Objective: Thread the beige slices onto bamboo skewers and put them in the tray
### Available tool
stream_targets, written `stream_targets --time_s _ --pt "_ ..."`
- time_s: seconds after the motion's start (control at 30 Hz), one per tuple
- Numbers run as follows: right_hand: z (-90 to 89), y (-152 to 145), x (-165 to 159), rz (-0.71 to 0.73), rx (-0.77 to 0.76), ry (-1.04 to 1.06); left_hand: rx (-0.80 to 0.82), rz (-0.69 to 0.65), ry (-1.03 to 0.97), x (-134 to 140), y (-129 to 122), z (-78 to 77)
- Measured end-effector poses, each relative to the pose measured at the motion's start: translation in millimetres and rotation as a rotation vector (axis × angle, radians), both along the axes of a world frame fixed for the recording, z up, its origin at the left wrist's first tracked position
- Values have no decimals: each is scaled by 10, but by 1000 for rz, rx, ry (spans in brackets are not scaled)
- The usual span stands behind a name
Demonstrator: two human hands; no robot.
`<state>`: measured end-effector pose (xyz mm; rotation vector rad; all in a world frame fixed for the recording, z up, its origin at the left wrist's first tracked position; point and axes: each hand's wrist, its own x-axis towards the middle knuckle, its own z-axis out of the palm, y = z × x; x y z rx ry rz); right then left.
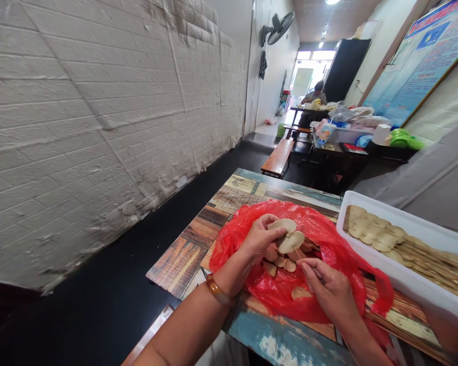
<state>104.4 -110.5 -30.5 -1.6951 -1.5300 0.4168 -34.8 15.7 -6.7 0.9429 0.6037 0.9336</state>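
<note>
My left hand (262, 235) pinches thin, round tan slices (284, 226) over an opened red plastic bag (229, 239). One oval slice (291, 242) hangs just below the fingers, at the tip of a thin wooden skewer (298, 254). The fingers of my right hand (326, 284) are closed around the skewer's lower end. Beneath both hands, loose slices (289, 265) lie in the bag, some browner than others. To the right, a white plastic tray (366, 203) holds rows of skewered slices (377, 231), their sticks pointing right.
The patchwork wood-look table (183, 256) carries the bag and tray. More bare skewers (408, 335) lie near the tray's front side. Beyond stand a bench (278, 155) and a cluttered table (328, 147), with a person (317, 94) seated farther back. A white brick-pattern wall (118, 117) runs along the left.
</note>
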Motion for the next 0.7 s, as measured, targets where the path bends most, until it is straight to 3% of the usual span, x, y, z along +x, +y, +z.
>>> stream_targets --time_s 0.23,0.47,0.7 --pt "19 2 -16 1 32 -35 139 75 136 11 47 -24" --pt "28 5 3 26 -30 48 153 10 131 -14 94 -32" --pt "0 18 -1 16 178 -147 58 -60 107 -18 91 -48"
